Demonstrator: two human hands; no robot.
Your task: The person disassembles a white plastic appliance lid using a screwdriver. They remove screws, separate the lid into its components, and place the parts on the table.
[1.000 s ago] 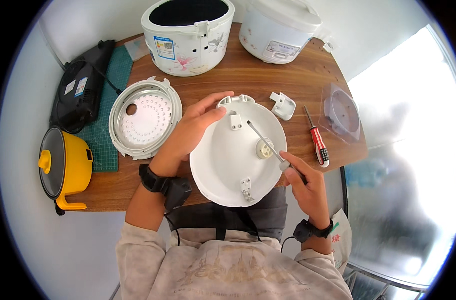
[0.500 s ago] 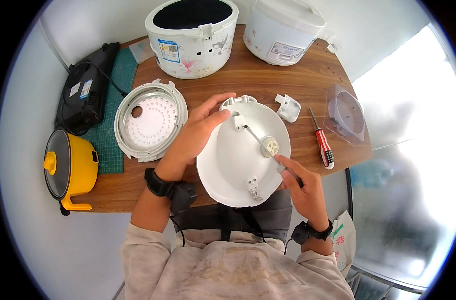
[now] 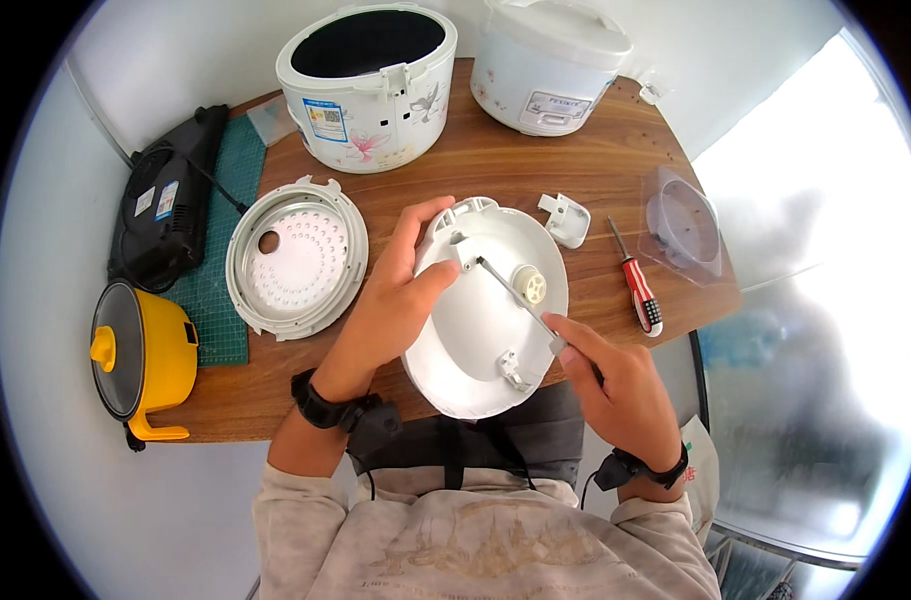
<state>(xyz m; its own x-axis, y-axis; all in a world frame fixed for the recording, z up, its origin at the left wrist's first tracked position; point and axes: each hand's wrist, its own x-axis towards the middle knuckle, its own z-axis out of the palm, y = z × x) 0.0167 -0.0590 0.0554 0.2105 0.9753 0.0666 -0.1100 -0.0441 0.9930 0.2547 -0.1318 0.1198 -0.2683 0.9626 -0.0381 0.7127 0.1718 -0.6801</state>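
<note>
Nearest is the person's beige printed shirt (image 3: 496,545), and above it dark grey trousers (image 3: 426,435). On each wrist there is a black strap with a small black box.

The right hand (image 3: 616,390) grasps the handle of a thin screwdriver with a grey metal shaft (image 3: 506,287), the fingers curled around it. The left hand (image 3: 396,305) grips the upper left rim of a shallow, oval, white plastic shell (image 3: 461,345), with the thumb on its inner side. The shell is at the near edge of the brown wooden table (image 3: 476,170), its hollow side facing up, and its near end reaches over the lap. Inside it are a small metal hinge-like bracket (image 3: 514,370), a round cream-coloured plastic piece (image 3: 529,285) and a small white mount (image 3: 464,252). The screwdriver's tip is at this mount; whether it sits in a screw, I cannot tell.

To the left stands a yellow pot with a dark lid (image 3: 161,345), near a green cutting mat (image 3: 226,315). Closer to the shell lies a round silver-and-white disc with dimples (image 3: 301,260). To the right lies a screwdriver with a red, white and dark handle (image 3: 640,290). Beyond the shell is a small white plastic part (image 3: 567,222); farther right, a clear plastic tray (image 3: 684,225).

Farther left rests a flat black appliance (image 3: 166,215). At the far side stand a topless white flowered cooker body (image 3: 366,115) and a white cooker with its lid on (image 3: 546,80).
</note>
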